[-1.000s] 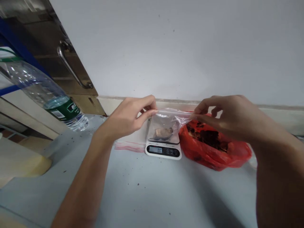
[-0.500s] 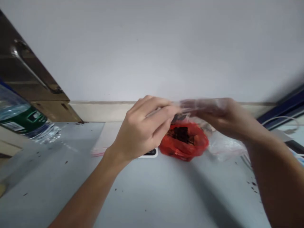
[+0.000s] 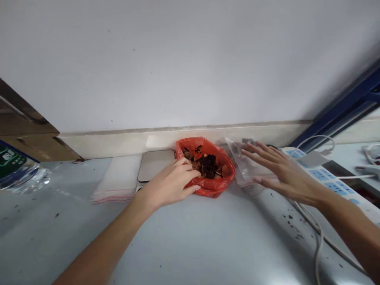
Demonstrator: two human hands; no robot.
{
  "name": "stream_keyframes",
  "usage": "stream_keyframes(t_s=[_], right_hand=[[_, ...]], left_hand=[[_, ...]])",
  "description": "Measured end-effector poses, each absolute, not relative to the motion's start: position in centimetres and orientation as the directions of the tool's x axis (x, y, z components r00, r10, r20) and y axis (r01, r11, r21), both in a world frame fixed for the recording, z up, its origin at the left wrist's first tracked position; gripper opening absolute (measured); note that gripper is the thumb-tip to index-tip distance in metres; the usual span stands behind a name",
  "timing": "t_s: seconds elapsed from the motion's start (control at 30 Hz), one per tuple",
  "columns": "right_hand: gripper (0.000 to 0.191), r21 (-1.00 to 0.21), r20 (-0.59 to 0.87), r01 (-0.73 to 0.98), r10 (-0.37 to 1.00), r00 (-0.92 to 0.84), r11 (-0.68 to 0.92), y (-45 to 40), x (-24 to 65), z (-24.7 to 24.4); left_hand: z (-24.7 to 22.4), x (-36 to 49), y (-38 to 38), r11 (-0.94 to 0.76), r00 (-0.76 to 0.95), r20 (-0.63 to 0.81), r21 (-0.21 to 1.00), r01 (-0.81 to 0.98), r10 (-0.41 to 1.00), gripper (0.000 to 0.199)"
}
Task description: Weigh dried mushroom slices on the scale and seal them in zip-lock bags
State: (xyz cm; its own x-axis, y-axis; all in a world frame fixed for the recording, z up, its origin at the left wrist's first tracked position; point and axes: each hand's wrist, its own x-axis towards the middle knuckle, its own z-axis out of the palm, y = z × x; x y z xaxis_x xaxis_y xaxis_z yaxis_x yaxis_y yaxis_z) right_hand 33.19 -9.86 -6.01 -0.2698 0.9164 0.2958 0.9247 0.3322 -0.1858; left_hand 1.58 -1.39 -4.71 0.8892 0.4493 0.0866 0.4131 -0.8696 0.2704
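Our L hand (image 3: 175,182) is palm-down at the near-left rim of the red plastic bag (image 3: 212,190), fingers loosely bent, thumb apart, w/ nothing pinched that we can see; whether the tips press the film, we can't tell. Our R hand (image 3: 276,174) is spread wide, fingers fanned over clear zip bags (image 3: 247,168); contact there is unclear too.

The red bag sits btw. our hands, right at the L fingertips, prob. so either hand can reach in. Its mouth is rolled wide, prob. to leave the dried flakes (image 3: 209,164) in easy reach. The film is thin, glossy & crinkled; the flakes look curled, brittle & woody, dk brown to tan.

Just left of the red bag, partly under our L wrist, is the digital scale (image 3: 156,164): flat grey square plate, rounded corners, white body mostly hidden by the arm. Prob. put next to the bag for a short reach. Left of that, a neat flat stack of zip-lock bags (image 3: 118,178), milky plastic w/ red-lined edges facing us, prob. squared up for easy picking.

Further left of our L hand, at the frame edge: a clear ribbed water bottle (image 3: 20,174), green label. Right of our R hand: a white power strip (image 3: 335,182) w/ blue socket panels, plus smooth grey cables (image 3: 319,237). Dk crumbs (image 3: 293,227) dot the pale blue-grey tabletop (image 3: 190,245) below the R hand.
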Motion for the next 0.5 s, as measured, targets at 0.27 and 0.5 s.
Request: stream_keyframes(t_s=[0.27, 0.5], right_hand=[[0.017, -0.153, 0.289, 0.982, 0.955, -0.066, 0.114, -6.6, 25.5, -2.3], [0.018, -0.174, 0.227, 0.985, 0.973, 0.043, -0.003, -4.9, 22.8, -0.7]], left_hand=[[-4.5, 0.7, -2.2, -0.871, 0.939, 0.006, 0.378, 0.315, 0.343, 0.008], [-4.2, 0.1, -2.3, -0.875, 0.943, 0.06, 0.397, 0.278, 0.327, 0.013]])
